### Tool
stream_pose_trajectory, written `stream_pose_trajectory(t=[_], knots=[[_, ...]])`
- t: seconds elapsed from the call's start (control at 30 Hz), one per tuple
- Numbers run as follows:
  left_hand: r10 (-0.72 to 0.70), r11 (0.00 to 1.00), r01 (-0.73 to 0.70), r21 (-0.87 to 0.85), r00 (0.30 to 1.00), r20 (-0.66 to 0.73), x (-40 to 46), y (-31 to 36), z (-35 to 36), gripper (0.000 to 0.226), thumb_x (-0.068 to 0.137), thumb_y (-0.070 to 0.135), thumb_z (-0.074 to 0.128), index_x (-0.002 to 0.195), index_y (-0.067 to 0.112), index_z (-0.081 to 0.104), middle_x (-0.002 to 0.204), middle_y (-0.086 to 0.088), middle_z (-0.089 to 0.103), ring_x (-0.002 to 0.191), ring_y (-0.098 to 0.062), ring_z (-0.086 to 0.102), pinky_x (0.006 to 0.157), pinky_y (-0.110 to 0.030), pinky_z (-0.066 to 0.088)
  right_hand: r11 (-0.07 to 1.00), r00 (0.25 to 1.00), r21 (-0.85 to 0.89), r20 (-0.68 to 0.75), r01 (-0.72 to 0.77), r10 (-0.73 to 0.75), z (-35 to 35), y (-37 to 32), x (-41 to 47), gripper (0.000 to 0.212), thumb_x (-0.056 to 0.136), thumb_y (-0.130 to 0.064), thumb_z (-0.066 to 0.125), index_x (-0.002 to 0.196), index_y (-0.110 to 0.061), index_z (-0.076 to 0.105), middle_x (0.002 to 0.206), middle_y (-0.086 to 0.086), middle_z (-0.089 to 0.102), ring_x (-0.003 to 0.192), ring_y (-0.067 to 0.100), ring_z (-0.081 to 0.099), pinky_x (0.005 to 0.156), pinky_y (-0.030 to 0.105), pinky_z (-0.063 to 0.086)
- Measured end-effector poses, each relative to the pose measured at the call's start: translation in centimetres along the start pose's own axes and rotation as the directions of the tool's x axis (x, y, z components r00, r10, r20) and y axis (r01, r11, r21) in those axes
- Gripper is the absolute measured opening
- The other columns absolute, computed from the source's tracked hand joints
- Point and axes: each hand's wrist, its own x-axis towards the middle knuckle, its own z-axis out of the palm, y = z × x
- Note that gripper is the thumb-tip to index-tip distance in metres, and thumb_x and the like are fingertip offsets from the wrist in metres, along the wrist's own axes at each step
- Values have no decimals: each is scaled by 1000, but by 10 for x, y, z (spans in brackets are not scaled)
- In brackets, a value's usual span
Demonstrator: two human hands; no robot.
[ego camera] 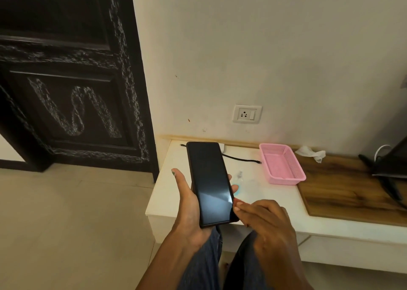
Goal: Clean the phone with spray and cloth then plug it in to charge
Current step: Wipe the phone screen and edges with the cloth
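Note:
My left hand (189, 203) grips a black phone (209, 181) from below, screen up and dark, held over the front of the white shelf (275, 206). My right hand (264, 221) has its fingers curled, with the fingertips touching the phone's lower right edge. A small clear spray bottle (239, 179) with bluish liquid lies on the shelf just right of the phone, partly hidden by it. A black charging cable (240, 158) runs across the shelf behind the phone. A crumpled white cloth (311, 153) lies by the wall on the wooden top. The wall socket (247, 114) sits above the shelf.
A pink plastic basket (283, 164) stands empty on the shelf right of the cable. A wooden surface (352, 192) extends to the right with a dark object (389, 159) at its far end. A dark carved door (70, 80) fills the left; tiled floor (72, 223) lies below.

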Motion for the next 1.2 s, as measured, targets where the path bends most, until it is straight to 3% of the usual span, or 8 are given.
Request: stream_pose_trajectory(t=[0.13,0.27,0.43,0.67,0.8,0.93,1.07,1.2], knots=[[-10,999,9,34,1000,25,2,0,1,101,56,94,27,98,17,76,106,-15,73,96,-30,70,83,-44,57,998,1000,65,-27,3,-1,4,-21,-1,59,103,-28,27,83,-3,76,91,5,74,91,10,52,71,23,46],[-30,999,29,35,999,44,0,-5,-1,102,56,95,28,99,16,76,104,-15,73,93,-28,71,84,-43,56,994,998,102,29,48,-51,4,-28,-7,51,102,-30,30,91,-11,76,97,-3,73,93,8,59,73,22,48],[-24,997,20,76,999,45,1,-6,1,99,61,93,23,99,19,76,106,-13,73,101,-28,69,85,-43,56,998,998,35,-40,-56,57,0,-6,7,44,97,-16,34,89,-1,74,96,8,73,92,12,51,70,26,49],[-24,998,21,55,997,67,-1,-10,0,100,59,93,26,98,17,76,104,-13,73,94,-27,70,91,-46,52,993,998,110,29,51,-55,7,-28,-12,43,99,-32,38,94,-11,75,99,-3,72,97,7,56,78,21,47],[-30,999,27,47,998,58,-2,-10,0,96,62,91,27,100,17,76,109,-15,72,100,-30,69,86,-45,56,999,999,18,8,-48,48,0,1,-1,29,90,-13,47,92,-2,74,99,7,72,96,13,51,76,26,49],[-45,998,41,50,996,82,-2,-6,-1,100,63,91,24,105,16,74,114,-17,69,105,-30,67,89,-45,54,999,1000,40,-5,-5,5,2,-3,-9,56,103,-31,27,90,-4,74,99,6,72,96,13,56,78,22,45],[-24,1000,23,13,995,93,-3,-6,-3,98,63,90,28,105,14,74,110,-16,71,97,-29,69,87,-43,55,993,992,-31,47,117,-115,4,-2,-25,59,101,-33,28,79,-8,76,87,-1,74,96,17,67,93,9,39],[-29,999,27,46,998,56,-2,-11,2,96,60,88,32,105,14,74,113,-17,70,100,-31,69,86,-45,56,999,1000,34,-4,-10,10,-1,-1,-12,60,102,-36,26,85,-6,76,91,4,74,94,11,54,78,20,47]])
